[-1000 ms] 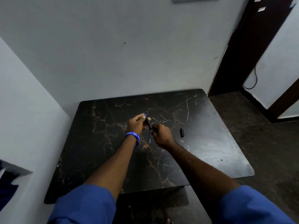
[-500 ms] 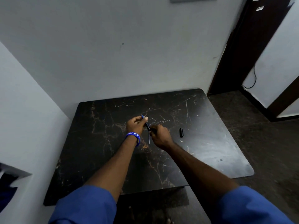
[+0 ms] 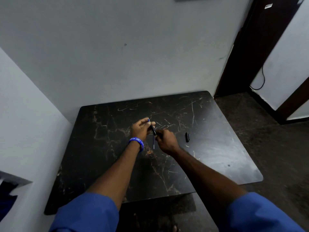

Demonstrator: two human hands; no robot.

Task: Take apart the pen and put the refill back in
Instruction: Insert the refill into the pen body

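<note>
Over the middle of the black marble-patterned table [image 3: 217,148], my left hand [image 3: 140,130] grips the dark pen barrel [image 3: 153,129], whose blue end sticks up past my fingers. My right hand [image 3: 165,139] is closed at the barrel's lower end. A thin blue refill [image 3: 153,143] hangs down between my two hands. What my right fingers pinch is hidden. The black pen cap [image 3: 187,137] lies on the table to the right of my right hand.
The table stands in a corner, with white walls behind it and to its left. On the right are a dark door frame [image 3: 250,47] and a dark floor [image 3: 275,156]. A blue wristband [image 3: 137,142] is on my left wrist.
Both hands stay together on the pen and have hardly moved. The view has shifted slightly.
</note>
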